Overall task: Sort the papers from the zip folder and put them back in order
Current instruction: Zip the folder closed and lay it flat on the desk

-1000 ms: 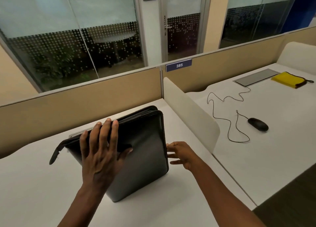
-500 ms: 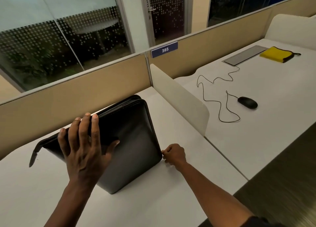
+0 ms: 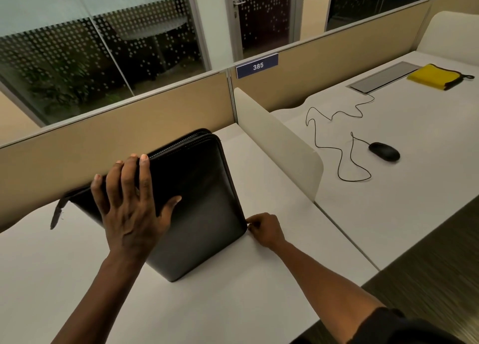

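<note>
The right hand (image 3: 265, 230) pinches at the near-right corner of the folder (image 3: 197, 203), seemingly the zipper pull. The left hand (image 3: 132, 206) presses flat on the folder, tilted on the desk (image 3: 233, 304). Still zipped; sorting hasn't begun.

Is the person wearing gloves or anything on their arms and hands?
No gloves. The left hand and right hand are bare, with no rings, watch or bracelets showing. Both forearms are uncovered. A dark sleeve shows only high on the right arm.
</note>
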`<state>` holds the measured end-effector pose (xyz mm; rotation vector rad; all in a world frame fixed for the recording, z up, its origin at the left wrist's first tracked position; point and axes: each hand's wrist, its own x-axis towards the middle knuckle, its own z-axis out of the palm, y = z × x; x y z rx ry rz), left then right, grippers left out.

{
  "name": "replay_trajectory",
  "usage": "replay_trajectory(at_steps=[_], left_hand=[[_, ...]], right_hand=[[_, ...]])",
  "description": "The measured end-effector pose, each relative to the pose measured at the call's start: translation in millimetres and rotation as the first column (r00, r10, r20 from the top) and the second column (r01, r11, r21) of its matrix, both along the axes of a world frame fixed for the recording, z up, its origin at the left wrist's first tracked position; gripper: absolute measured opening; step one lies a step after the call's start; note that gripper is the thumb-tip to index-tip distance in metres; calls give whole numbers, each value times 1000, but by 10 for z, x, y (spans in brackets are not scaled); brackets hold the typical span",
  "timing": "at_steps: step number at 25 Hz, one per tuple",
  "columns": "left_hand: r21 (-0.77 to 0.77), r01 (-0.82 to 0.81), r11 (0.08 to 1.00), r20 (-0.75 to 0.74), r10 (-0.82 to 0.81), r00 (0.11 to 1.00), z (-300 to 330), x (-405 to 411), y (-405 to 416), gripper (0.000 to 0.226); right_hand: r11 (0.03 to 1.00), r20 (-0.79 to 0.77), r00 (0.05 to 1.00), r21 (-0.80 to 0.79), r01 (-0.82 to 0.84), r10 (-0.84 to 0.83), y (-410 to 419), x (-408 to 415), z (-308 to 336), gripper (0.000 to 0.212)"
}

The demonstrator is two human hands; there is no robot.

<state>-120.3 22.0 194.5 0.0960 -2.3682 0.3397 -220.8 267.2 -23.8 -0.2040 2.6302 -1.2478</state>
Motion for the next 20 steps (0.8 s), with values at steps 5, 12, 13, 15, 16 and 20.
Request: replay_trajectory(at_steps=[5, 12, 13, 15, 16, 20], left_hand=[[16, 10, 1000, 32, -10, 999, 32, -74, -101, 95], [464, -282, 840, 100, 267, 959, -187, 200, -657, 90], [532, -327, 781, 120, 313, 942, -223, 298, -726, 88], [603, -398, 692, 171, 375, 911, -278, 463, -864, 87], [618, -433, 656, 192, 408, 892, -313, 524, -947, 87], [693, -548, 468, 336, 463, 820, -665, 627, -1387, 87]], right_hand=[[963, -203, 964, 239, -123, 174, 2, -27, -16, 20], [962, -270, 946, 250, -110, 178, -193, 189, -155, 22], [975, -258, 953, 194, -111, 160, -211, 212, -174, 22], [990, -267, 954, 71, -122, 136, -263, 236, -145, 23], [991, -273, 953, 15, -131, 130, -296, 234, -116, 23], [983, -285, 951, -96, -155, 122, -429, 129, -52, 19]])
